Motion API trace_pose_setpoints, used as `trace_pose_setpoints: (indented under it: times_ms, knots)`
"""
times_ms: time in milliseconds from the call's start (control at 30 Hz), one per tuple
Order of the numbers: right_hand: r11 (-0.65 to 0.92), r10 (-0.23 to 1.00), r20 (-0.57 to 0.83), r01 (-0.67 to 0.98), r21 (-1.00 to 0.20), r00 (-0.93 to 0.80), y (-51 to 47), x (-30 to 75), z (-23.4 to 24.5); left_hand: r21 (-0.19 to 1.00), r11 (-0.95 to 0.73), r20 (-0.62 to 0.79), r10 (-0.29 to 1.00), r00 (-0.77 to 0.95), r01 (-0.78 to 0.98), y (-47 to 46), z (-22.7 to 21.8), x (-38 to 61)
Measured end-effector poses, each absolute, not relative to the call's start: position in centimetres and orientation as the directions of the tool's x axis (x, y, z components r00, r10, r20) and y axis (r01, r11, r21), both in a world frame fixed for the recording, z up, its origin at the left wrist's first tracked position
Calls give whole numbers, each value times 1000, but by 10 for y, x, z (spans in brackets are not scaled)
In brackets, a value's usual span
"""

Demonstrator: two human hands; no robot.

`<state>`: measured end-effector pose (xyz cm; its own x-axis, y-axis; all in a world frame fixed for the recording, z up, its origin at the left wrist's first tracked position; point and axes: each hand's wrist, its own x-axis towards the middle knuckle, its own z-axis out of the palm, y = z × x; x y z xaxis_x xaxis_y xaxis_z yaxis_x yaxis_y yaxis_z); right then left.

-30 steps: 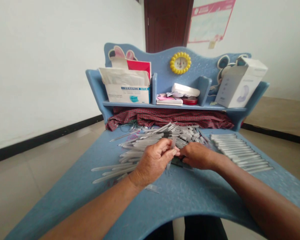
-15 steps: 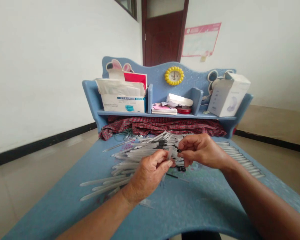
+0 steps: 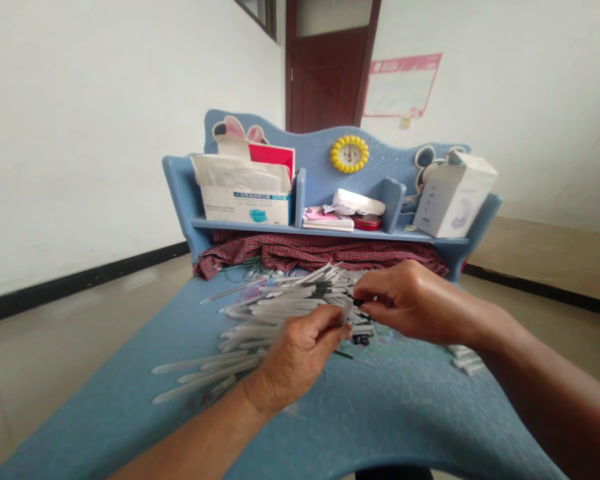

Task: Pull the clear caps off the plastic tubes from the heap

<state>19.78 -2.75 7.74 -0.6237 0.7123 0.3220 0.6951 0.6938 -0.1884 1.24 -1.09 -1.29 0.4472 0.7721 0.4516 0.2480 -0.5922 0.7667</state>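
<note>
My left hand [image 3: 300,353] is closed, thumb against fingers, on a small translucent plastic piece [image 3: 347,311] that stands up from the grip. Just to its right, my right hand [image 3: 413,303] pinches a small black piece [image 3: 358,302] close to the plastic piece's upper end. Whether the two pieces touch, I cannot tell. Beneath and beyond my hands lies a heap of slim whitish tubes [image 3: 280,308], many with black parts at their right ends. Several loose black bits [image 3: 361,339] rest on the table below my right fingers.
The blue table [image 3: 360,413] carries a raised shelf [image 3: 260,227] at its back. On it stand a mask box [image 3: 245,203], some papers [image 3: 329,220] and a white carton [image 3: 453,200]. Checked cloth [image 3: 325,252] is bunched underneath. More whitish tubes [image 3: 467,360] lie partly hidden by my right forearm.
My right hand has turned, its wrist and forearm shifting so that they cover more of the tubes on the right. The translucent piece in my left hand leans further right.
</note>
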Motion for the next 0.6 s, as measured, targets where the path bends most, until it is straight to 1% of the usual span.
trace_pose_setpoints:
  times_ms: [200,300,467,600]
  knots:
    - [683,708,215,730,35,-673,-32,195,88,714,-637,457,739,495,291,-10,-14,13]
    - [693,697,156,714,101,-700,-35,193,92,686,-650,448,731,514,326,-11,-14,14]
    - [721,668,134,681,129,-732,-37,192,94,676,-660,446,721,530,329,-13,-13,14]
    - [737,657,154,672,76,-738,-37,194,95,664,-670,458,716,527,333,-12,-14,14]
